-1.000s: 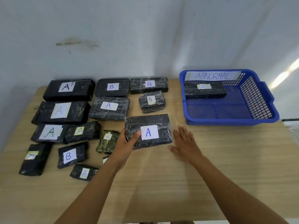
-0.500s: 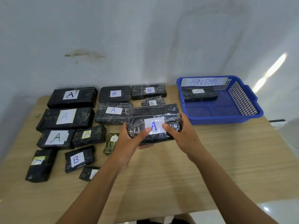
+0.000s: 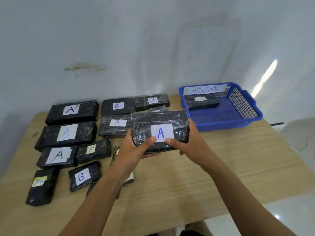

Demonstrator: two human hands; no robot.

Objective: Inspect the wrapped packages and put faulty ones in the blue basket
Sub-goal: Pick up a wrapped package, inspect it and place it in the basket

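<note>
The left hand and the right hand both clasp 1 black plastic-wrapped rectangular package with a white "A" label, lifted clear of the light wooden table. Each hand grips a short end, thumb pressed on the top face beside the label and fingers curled underneath. The package is held above the middle of the table, with its long axis running left to right and its labelled face tilted up toward the camera, the letter upright.

At the far right of the table stands the blue plastic lattice basket, with a white paper sign reading "ABNORMAL" on its far wall. Inside it lies 1 black wrapped package with a small "A" label, set against the far left corner, long axis left to right; the remaining floor of the basket is bare.

To the left, other black wrapped packages lie flat on the table in loose rows: a large "A" package at the far left, another large "A" package nearer, 2 "B" packages at the far edge, a mid-sized "A" package partly covered by the held one, and a small "B" package nearer. The left forearm hides parts of 2 small packages near the middle. The held package's right end sits just left of the basket's near left corner. Behind the table is a pale wall.
</note>
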